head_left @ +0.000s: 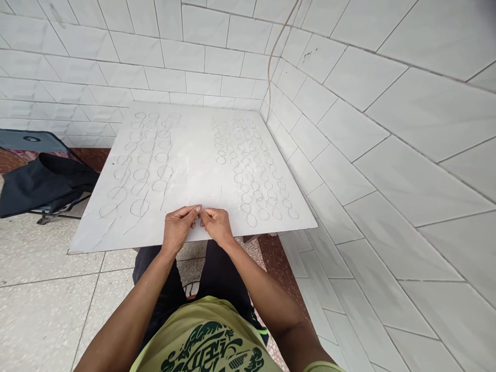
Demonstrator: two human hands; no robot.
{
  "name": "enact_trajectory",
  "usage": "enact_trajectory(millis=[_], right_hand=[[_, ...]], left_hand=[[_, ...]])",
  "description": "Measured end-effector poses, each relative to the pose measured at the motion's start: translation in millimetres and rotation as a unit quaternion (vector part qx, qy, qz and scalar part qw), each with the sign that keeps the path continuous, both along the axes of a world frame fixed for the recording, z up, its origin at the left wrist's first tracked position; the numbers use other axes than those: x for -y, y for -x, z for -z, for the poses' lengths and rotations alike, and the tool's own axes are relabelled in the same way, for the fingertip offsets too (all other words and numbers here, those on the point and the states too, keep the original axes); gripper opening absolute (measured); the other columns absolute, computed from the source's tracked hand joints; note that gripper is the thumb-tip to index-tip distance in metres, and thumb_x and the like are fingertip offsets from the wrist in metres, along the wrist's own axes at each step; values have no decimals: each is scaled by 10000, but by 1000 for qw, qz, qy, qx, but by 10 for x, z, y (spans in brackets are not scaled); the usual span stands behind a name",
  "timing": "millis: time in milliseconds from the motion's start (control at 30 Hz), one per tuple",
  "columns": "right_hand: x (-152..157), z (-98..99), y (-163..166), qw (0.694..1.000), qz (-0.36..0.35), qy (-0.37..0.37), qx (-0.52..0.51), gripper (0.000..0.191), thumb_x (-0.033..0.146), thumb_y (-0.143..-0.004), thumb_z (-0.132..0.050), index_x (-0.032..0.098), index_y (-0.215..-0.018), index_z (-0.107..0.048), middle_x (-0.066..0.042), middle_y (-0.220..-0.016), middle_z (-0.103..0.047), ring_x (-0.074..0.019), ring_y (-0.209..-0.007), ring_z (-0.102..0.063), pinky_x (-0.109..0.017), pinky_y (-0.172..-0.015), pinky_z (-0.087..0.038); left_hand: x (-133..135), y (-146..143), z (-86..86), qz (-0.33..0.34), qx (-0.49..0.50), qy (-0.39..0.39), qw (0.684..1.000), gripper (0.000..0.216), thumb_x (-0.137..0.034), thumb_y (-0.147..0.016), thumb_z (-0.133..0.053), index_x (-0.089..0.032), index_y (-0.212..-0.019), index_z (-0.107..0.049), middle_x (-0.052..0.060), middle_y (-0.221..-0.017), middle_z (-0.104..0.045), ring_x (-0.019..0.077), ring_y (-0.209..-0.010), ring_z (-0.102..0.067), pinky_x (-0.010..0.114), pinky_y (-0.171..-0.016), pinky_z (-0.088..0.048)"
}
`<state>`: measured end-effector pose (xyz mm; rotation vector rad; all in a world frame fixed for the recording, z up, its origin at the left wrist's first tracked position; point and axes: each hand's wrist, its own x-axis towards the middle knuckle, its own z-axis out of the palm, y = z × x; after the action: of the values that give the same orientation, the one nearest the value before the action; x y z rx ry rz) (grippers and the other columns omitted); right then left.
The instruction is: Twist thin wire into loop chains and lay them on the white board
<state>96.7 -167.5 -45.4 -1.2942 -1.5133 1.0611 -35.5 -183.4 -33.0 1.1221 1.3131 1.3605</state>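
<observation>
My left hand (179,226) and my right hand (217,225) meet at the near edge of a white board (196,160). Thumb and forefinger are pinched together on each, fingertips nearly touching. Whatever lies between them is too small to make out. To the left on the board are columns of thin dark rings (139,207), with long thin lines running through them. Rows of small figure-eight loops (247,199) cover the right side. Whether these are fine wire or drawn marks, I cannot tell. A short thin line (221,190) shows just beyond my right hand.
White tiled walls (411,170) close in behind the board and along its right. A thin cable (270,62) hangs in the corner. At left, a folding chair (34,139) has dark cloth (46,178) over it. My legs (225,268) are under the board's near edge.
</observation>
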Motion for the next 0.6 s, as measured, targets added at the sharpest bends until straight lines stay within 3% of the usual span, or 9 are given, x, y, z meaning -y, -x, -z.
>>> enact_trajectory(millis=[200, 300, 400, 600], right_hand=[[19, -6, 17, 1000, -26, 2, -6, 419, 379, -925, -537, 178, -562, -602, 17, -527, -573, -97, -475, -477, -224, -484, -342], [53, -9, -9, 993, -41, 59, -97, 378, 458, -914, -578, 168, -694, -681, -20, -647, -665, -111, -516, -549, -225, -479, -386], [103, -16, -41, 966, -11, 129, -222, 402, 539, -870, -640, 146, -883, -724, -57, -740, -698, -127, -526, -579, -232, -416, -371], [131, -3, -88, 935, 10, 123, -334, 381, 505, -821, -723, 134, -908, -739, -59, -748, -685, -124, -566, -592, -242, -456, -413]], left_hand=[[14, -2, -13, -16, -25, 10, 1000, 302, -441, -788, -772, -167, -906, -821, -12, -583, -579, 98, -539, -457, 233, -522, -371], [-7, -15, -9, -37, 14, 6, 999, 278, -427, -774, -781, -158, -840, -803, -23, -548, -535, 90, -517, -429, 229, -494, -341], [-24, 1, -33, -38, 79, 30, 996, 278, -400, -727, -820, -135, -803, -784, -26, -537, -517, 77, -493, -394, 225, -450, -294], [2, 82, -144, 6, 138, 115, 984, 290, -349, -631, -876, -105, -722, -748, -29, -506, -488, 61, -440, -370, 220, -389, -246]])
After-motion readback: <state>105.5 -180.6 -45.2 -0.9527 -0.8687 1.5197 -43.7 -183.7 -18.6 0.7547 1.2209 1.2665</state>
